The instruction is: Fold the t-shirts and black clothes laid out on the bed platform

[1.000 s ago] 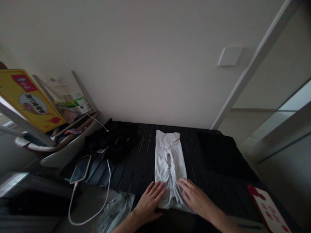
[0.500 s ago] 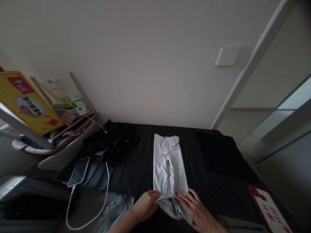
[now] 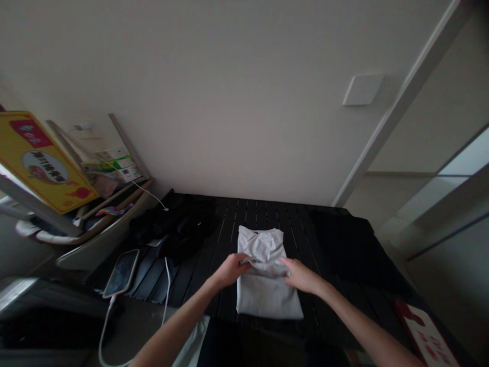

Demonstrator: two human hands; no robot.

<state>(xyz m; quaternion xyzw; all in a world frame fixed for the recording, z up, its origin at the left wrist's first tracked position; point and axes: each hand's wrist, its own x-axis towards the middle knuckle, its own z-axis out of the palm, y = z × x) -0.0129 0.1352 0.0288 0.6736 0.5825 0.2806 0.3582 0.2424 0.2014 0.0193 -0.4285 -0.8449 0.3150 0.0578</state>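
Note:
A white garment (image 3: 269, 298), probably a top, lies folded over on the black slatted table (image 3: 200, 265). Its neck end points toward the wall, and the lower part is doubled up toward the middle. My left hand (image 3: 231, 269) pinches the folded-up edge on its left side, fingers closed on the cloth. On the opposite side, my right hand (image 3: 300, 275) grips the same edge between thumb and fingers. Both hands are at about the middle of the garment's length.
Left on the table lie dark clothes (image 3: 179, 224) and a phone (image 3: 121, 272) with a white cable (image 3: 168, 290). Folded black cloth (image 3: 347, 244) is at the right, a red-and-white packet (image 3: 426, 331) near the front right. A yellow box (image 3: 49, 163) stands far left; the wall (image 3: 244, 102) rises behind.
Both hands moved away from me toward the wall, carrying the garment's near end up and over onto itself. The garment now looks shorter, with a straight fold at its near side.

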